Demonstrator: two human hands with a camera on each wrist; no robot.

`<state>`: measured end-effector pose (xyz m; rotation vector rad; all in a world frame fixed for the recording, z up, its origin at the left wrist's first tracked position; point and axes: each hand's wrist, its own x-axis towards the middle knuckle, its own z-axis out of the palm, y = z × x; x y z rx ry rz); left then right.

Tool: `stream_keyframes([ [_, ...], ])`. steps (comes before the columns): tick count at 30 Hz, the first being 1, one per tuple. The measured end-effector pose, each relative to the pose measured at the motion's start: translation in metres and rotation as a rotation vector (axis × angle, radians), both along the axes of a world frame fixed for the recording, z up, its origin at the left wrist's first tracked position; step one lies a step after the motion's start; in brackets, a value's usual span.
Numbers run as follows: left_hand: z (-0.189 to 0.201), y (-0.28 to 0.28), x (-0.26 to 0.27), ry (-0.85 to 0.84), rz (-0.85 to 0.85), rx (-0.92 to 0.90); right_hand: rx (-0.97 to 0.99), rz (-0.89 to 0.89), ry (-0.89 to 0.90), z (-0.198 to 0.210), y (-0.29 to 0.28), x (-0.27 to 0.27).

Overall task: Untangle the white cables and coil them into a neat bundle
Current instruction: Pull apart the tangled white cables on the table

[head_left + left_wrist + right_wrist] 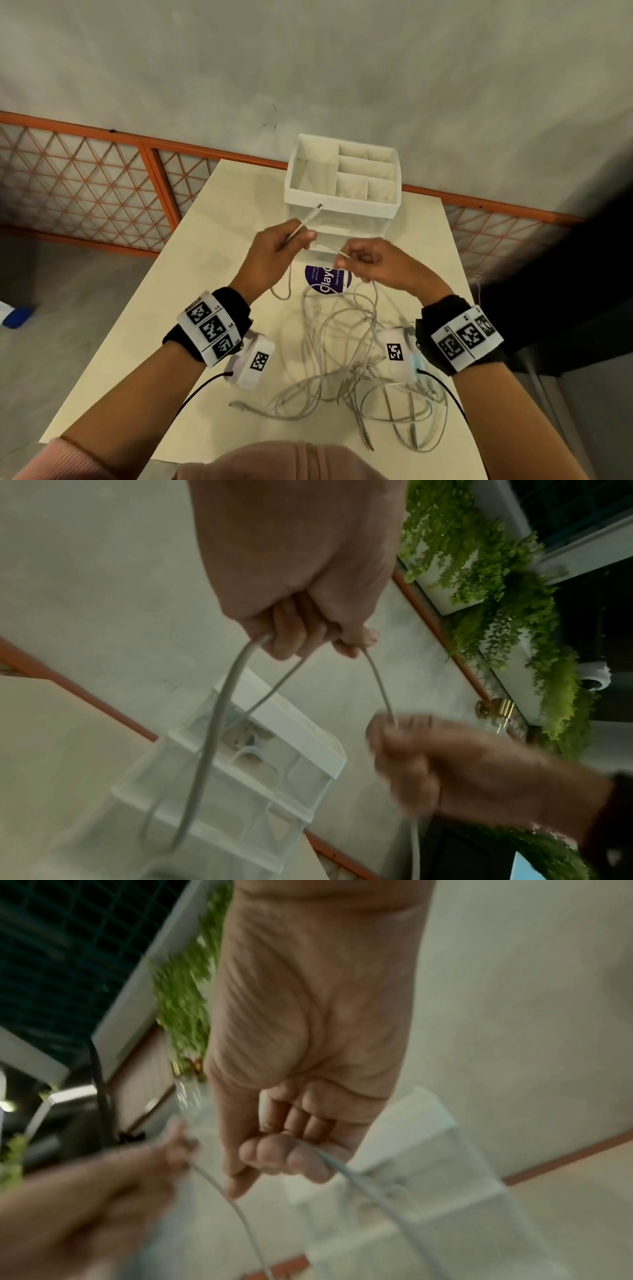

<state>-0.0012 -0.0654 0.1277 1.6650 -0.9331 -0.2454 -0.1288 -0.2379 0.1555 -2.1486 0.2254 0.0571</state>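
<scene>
White organizer [342, 200] compartments bare; white cables [346, 373] pinched between left hand [274, 255], right hand [380, 265]

White organizer box [342, 202] stands at far table [144, 346] edge, just beyond both raised hands, blocking forward reach; tangled white cables [359, 370] sprawl over near-centre tabletop (loops reaching right edge), round purple sticker [329, 279] flat beneath; bare tabletop left of tangle gives passage.

wrists: black bands [442, 322], each wrapped with white strip of three black-and-white square markers [209, 326]
cameras: white housings [255, 359] under wrists, one marker each, thin black cable [195, 394]
sleeves: pink [65, 455]
</scene>
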Motion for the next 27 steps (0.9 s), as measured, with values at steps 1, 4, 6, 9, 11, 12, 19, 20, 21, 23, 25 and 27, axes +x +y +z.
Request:
stream_keyframes([
  [1, 0.002, 0.001, 0.002, -0.026, 0.062, -0.038, -0.006, 0.011, 0.061, -0.014, -0.005, -0.005],
  [4, 0.021, 0.005, 0.011, -0.057, 0.269, -0.184, -0.087, 0.054, 0.326, -0.058, -0.015, -0.025],
  [6, 0.028, 0.010, 0.025, -0.032, 0.385, -0.254, -0.134, 0.040, 0.443, -0.086, -0.025, -0.039],
  [9, 0.023, 0.015, 0.035, -0.041, 0.479, -0.229, -0.172, -0.017, 0.435, -0.102, -0.036, -0.051],
  [11, 0.010, 0.017, 0.033, -0.046, 0.514, -0.150, -0.110, -0.121, 0.329, -0.092, -0.038, -0.049],
  [12, 0.001, 0.019, 0.033, -0.045, 0.535, -0.090, -0.017, -0.202, 0.276, -0.083, -0.037, -0.047],
  [19, -0.053, 0.044, 0.029, -0.063, 0.546, 0.136, 0.084, -0.454, -0.080, -0.014, -0.033, -0.037],
  [20, -0.058, 0.047, 0.028, -0.059, 0.534, 0.151, 0.016, -0.428, -0.121, -0.006, -0.032, -0.038],
  [21, -0.062, 0.050, 0.028, -0.051, 0.528, 0.169, -0.056, -0.392, -0.166, 0.001, -0.031, -0.038],
  [23, -0.068, 0.054, 0.027, -0.025, 0.530, 0.220, -0.178, -0.328, -0.225, 0.010, -0.031, -0.038],
  [25, -0.068, 0.055, 0.025, -0.020, 0.524, 0.235, -0.239, -0.273, -0.221, 0.014, -0.031, -0.036],
  [27, -0.063, 0.053, 0.021, -0.045, 0.484, 0.204, -0.222, -0.210, -0.196, 0.016, -0.028, -0.032],
])
